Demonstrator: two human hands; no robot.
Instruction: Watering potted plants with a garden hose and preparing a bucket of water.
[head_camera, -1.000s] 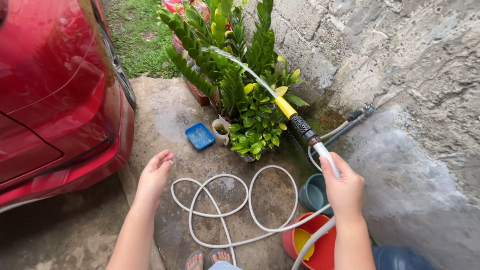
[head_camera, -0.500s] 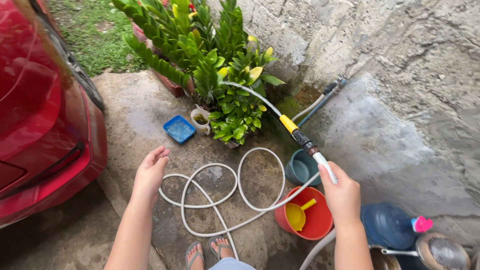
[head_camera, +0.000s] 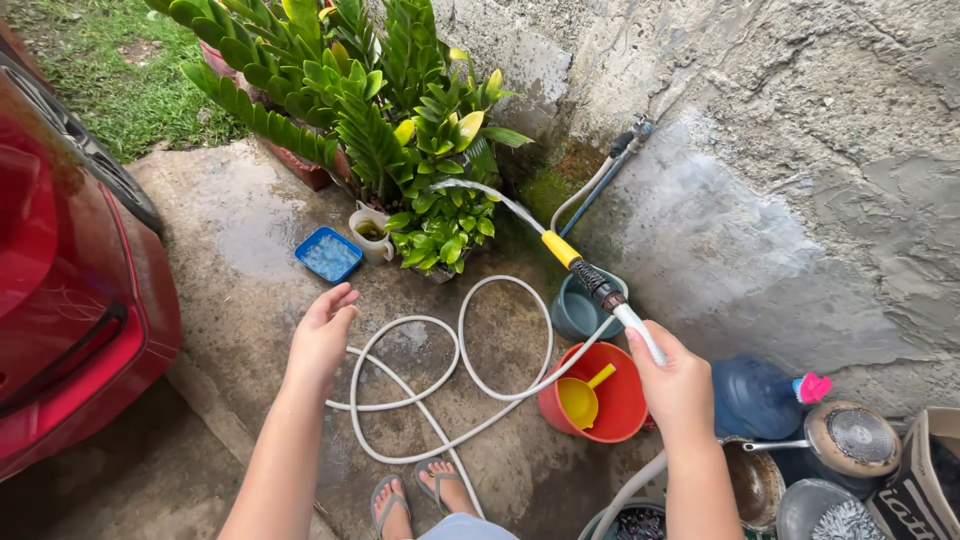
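The right hand (head_camera: 680, 385) has a closed grip around the white hose (head_camera: 440, 385) just behind its nozzle (head_camera: 580, 270), a black collar with a yellow tip that points up and away from the hand. A thin arc of water leaves the tip and falls into the leafy green plants (head_camera: 400, 130) against the rough wall (head_camera: 800, 150). Just below and beside this grip stand a red bucket (head_camera: 625, 405) with a yellow scoop (head_camera: 580, 400) in it and a grey-green pot (head_camera: 578, 312); a blue water jug (head_camera: 755, 400) and pans lie to its outer side. The left hand (head_camera: 322, 335) hangs open and holds nothing, palm inward, over the loops of hose that coil across the wet concrete down to the sandalled feet (head_camera: 415, 500). Beyond it sit a blue tray (head_camera: 328, 254) and a white cup (head_camera: 370, 233), and well to its outer side a red car (head_camera: 70, 290).

The coils lie right by the feet, so a step could catch a loop and trip the person, or tug the nozzle off aim. The wet concrete looks slippery too.
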